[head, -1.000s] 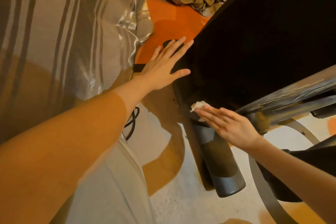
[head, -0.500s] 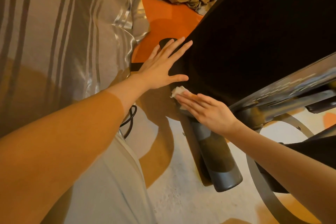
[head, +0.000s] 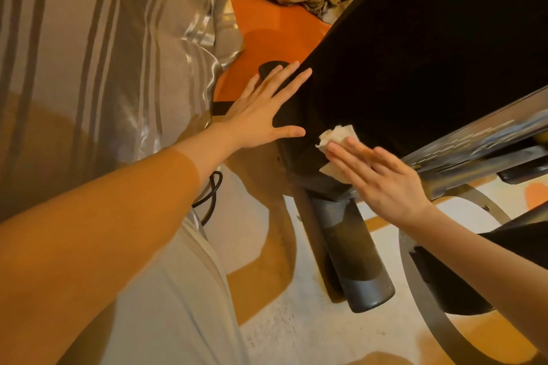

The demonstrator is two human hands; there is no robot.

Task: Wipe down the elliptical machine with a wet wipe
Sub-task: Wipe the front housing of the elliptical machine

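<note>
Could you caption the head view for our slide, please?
Right hand presses wet wipe against elliptical's black housing; left hand braces it.

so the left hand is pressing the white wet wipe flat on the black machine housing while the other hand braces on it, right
Not quite: the head view shows the right hand pressing the crumpled white wet wipe flat against the black elliptical machine housing. The left hand is the one bracing on it, fingers spread.

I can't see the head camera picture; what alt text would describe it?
A person's right hand presses a white wipe flat against the black body of an elliptical machine, while the left hand rests open on the machine's edge. Striped curtains hang at left above an orange and white floor.
</note>
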